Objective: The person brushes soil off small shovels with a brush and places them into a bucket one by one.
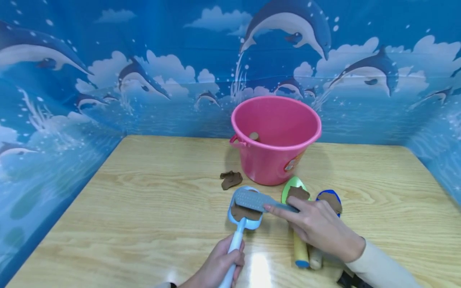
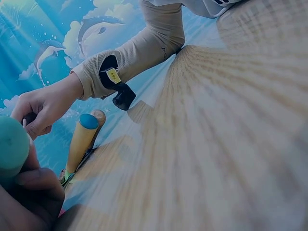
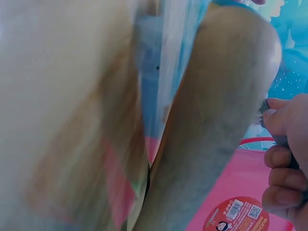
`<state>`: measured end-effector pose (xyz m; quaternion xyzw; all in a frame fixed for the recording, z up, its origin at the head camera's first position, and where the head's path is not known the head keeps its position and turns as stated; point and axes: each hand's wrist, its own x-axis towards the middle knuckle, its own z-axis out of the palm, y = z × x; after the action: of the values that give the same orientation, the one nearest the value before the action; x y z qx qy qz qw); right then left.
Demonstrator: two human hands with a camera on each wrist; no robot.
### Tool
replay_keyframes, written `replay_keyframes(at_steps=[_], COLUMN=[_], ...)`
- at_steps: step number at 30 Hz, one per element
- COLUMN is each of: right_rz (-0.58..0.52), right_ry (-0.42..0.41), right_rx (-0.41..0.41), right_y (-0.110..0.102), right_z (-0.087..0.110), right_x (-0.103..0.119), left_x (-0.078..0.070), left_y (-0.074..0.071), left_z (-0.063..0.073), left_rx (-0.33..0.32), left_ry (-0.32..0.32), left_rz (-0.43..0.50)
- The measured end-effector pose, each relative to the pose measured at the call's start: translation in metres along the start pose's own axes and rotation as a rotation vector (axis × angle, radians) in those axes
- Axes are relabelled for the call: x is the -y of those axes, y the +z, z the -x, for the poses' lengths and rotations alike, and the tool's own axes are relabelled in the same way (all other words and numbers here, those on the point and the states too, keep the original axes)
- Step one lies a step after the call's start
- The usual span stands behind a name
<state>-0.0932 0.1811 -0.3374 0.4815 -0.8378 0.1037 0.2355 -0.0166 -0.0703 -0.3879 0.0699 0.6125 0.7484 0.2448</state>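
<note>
My left hand [image 1: 215, 262] grips the handle of a light-blue toy shovel [image 1: 237, 240], its head pointing away from me. Brown clay-like material [image 1: 246, 213] lies in that shovel's head. My right hand [image 1: 320, 226] holds a grey-blue, flat-headed tool [image 1: 253, 199] with small dots on its face, the index finger stretched along it. The tool's flat end lies over the brown material; how firmly it touches cannot be seen. In the right wrist view, the curled fingers [image 3: 284, 185] wrap round the dark handle.
A pink bucket [image 1: 264, 164] stands at the back with something round inside. Brown pieces [image 1: 231, 180] lie left of it. A green shovel [image 1: 294, 184] and a blue shovel [image 1: 329, 193], both carrying brown material, lie under and beside my right hand. A dolphin-printed backdrop [image 1: 162, 104] surrounds the table.
</note>
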Motion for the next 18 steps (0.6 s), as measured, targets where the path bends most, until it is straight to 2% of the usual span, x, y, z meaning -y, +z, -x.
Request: replay_keyframes(at_steps=[6,11,14,18], right_rz=[0.038,0.055,0.000,-0.120], right_ry=[0.023,0.044,0.026,-0.075], right_rx=[-0.033,-0.128,-0.158,-0.100], right_y=[0.000,0.001,0.002,0.004], right_z=[0.000,0.000,0.000,-0.002], right_x=[-0.007,-0.012,-0.012,-0.004], left_x=[0.000,0.000,0.000,-0.001], left_y=[-0.001,-0.001,-0.001,-0.001], left_z=[0.000,0.001,0.001,0.002], left_rx=[0.010,0.006,0.004,0.006], left_ry=[0.015,0.032,0.039,0.043], left_rz=[0.007,0.009,0.009,0.013])
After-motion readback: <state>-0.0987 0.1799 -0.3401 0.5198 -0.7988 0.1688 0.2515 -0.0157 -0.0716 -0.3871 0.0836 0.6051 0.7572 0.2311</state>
